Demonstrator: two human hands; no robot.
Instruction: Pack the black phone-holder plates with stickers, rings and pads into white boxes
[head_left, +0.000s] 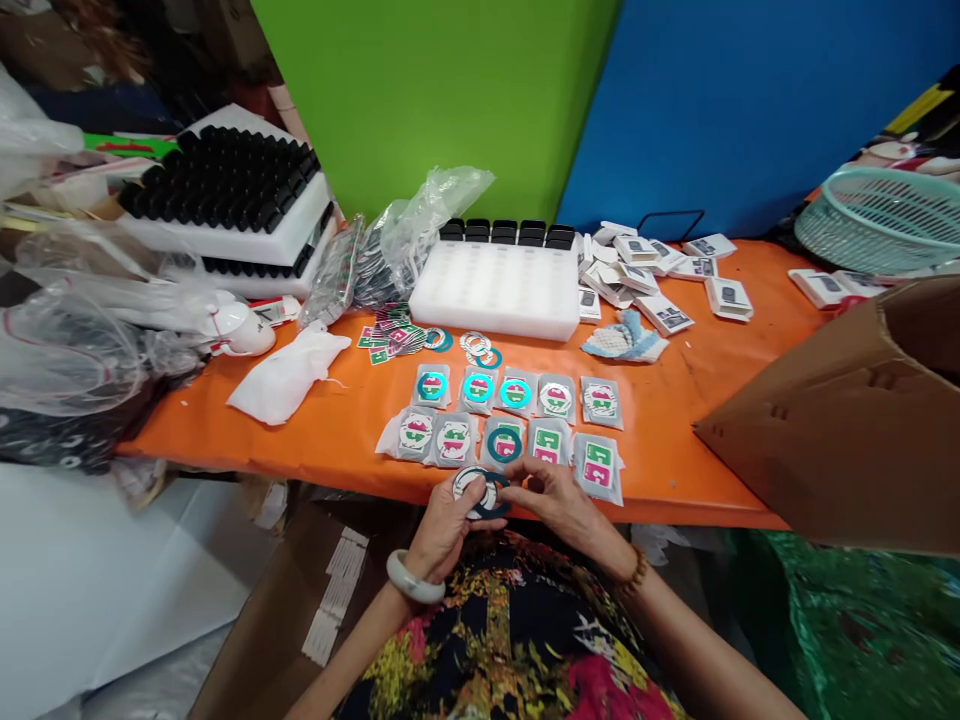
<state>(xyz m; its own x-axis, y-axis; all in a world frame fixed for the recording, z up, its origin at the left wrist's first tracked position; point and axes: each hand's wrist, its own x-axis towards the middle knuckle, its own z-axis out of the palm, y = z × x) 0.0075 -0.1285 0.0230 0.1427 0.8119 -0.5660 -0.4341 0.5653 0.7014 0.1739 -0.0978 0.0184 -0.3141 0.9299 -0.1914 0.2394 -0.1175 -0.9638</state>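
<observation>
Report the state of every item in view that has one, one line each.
Left hand: gripping rings
Right hand: fingertips at the dark teal ring
Grey packets: two rows of five; eight ring-topped, two without
Central foam tray: black pieces along back row
Upper-left foam tray: packed with black pieces
Small white boxes: loosely heaped
Cardboard box: open
Blue-and-white cloth: crumpled

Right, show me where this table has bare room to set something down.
Bare orange tabletop shows between the pouches and the cardboard box, and a smaller patch between the white bag and the pouches. It's crowded around the foam tray and small boxes.
</observation>
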